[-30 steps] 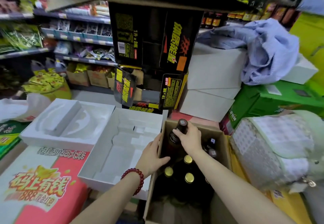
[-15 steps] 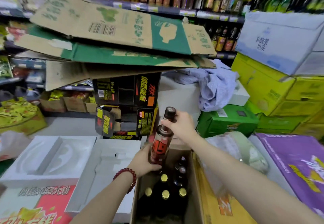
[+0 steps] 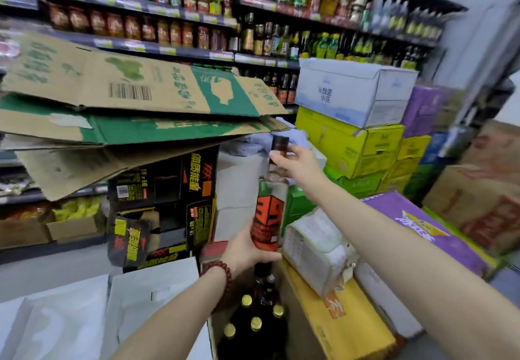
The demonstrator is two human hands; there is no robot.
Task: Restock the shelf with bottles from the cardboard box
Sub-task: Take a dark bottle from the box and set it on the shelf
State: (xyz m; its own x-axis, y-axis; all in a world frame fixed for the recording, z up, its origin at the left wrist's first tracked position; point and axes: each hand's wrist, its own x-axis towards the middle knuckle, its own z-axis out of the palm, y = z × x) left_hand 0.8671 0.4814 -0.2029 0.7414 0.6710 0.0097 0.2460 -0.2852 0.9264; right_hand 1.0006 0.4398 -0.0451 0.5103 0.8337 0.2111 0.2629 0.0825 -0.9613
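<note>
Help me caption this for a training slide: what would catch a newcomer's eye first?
The bottle with the bold orange label, held up mid-frame: the left hand holds its base and the right hand its neck. Next, the flattened cardboard jutting in from the left, then gold-capped bottles in the cardboard box below.

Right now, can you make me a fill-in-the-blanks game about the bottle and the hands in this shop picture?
1. The right hand grips the bottle near its ____.
2. The left hand holds the bottle at its ____ end.
3. The left wrist wears a bracelet of ____ beads.
4. The bottles left in the cardboard box have ____ caps.

Missing words: cap; bottom; red; gold
</note>
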